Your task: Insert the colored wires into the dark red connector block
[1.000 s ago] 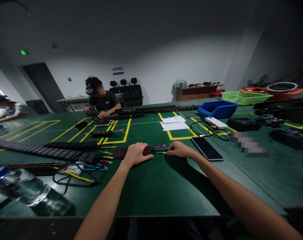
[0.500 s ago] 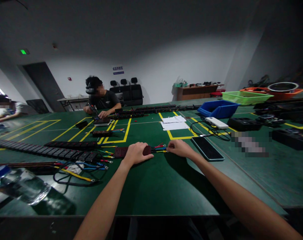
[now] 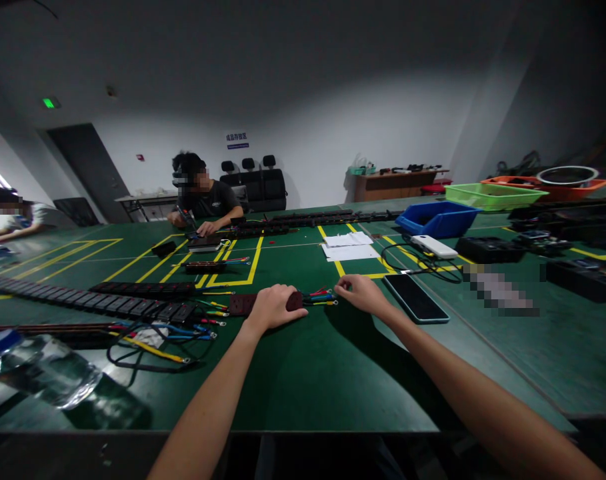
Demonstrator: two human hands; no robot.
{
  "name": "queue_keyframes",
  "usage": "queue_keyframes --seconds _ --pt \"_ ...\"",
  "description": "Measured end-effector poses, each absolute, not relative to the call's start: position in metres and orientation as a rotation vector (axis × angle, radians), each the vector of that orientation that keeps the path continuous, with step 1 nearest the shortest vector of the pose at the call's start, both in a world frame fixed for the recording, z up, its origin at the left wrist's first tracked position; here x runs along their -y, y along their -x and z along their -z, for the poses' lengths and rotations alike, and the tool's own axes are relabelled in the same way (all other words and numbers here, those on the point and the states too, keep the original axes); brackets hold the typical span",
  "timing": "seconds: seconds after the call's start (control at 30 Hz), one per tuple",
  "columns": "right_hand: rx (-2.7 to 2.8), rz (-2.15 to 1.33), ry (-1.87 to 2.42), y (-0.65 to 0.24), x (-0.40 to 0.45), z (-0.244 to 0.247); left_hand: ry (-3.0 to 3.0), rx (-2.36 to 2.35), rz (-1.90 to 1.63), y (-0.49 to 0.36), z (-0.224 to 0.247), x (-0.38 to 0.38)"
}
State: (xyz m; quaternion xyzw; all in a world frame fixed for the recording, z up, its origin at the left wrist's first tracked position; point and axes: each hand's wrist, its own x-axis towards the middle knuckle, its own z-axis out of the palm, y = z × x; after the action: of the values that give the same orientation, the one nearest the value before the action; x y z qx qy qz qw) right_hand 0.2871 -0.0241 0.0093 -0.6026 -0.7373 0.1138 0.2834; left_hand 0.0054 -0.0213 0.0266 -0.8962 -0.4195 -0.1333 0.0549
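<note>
"Spreading across the lower half of the frame, what is the largest thing?"

"A green table (image 3: 293, 393), marked with yellow lines (image 3: 255, 262) farther off."

"Any containers on it?"

"Three, at the upper right of the frame. An orange tray (image 3: 589, 189) has contents I can't identify; a round, pale-rimmed piece (image 3: 567, 176) is over its right side. In front is a light green basket (image 3: 493, 198), whose wall hides whatever may be inside. Left of that, a blue bin (image 3: 457, 221) has an inside too dim to make out."

"And at the centre of the frame?"

"A dark red strip (image 3: 241, 305), flat on the table. It's probably stiff, fairly light and smooth, so holding the body across its width seems safest. The left hand (image 3: 275, 307) does so, draped over it and gripping, thumb at the near edge."

"Anything smaller?"

"A clear bottle (image 3: 57, 367), lower left of the frame; I can't tell its fill. Then thin coloured leads (image 3: 319, 298) at the strip's right end. They should bend easily, and tugging could strain their joints."

"The other hand?"

"The right hand (image 3: 360, 292), right of centre, curls thumb and finger together just beside the lead tips. Whether it pinches one, I can't tell. Smallest is a metal ring end (image 3: 335, 303) on the yellow lead."
</note>
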Motion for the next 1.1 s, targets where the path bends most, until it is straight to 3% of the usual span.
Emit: queue_keyframes --seconds 0.4,0.7,1.1 --pt "2.052 -0.25 1.662 -0.274 0.034 -0.009 2.714 1.27 0.409 -0.006 -0.027 0.021" --pt "1.762 -0.59 1.513 -0.274 0.031 -0.012 2.713 1.278 0.4 -0.006 -0.027 0.022" --pt "2.052 -0.276 1.601 -0.272 0.037 -0.014 2.705 1.289 0.403 -0.007 -0.026 0.021"
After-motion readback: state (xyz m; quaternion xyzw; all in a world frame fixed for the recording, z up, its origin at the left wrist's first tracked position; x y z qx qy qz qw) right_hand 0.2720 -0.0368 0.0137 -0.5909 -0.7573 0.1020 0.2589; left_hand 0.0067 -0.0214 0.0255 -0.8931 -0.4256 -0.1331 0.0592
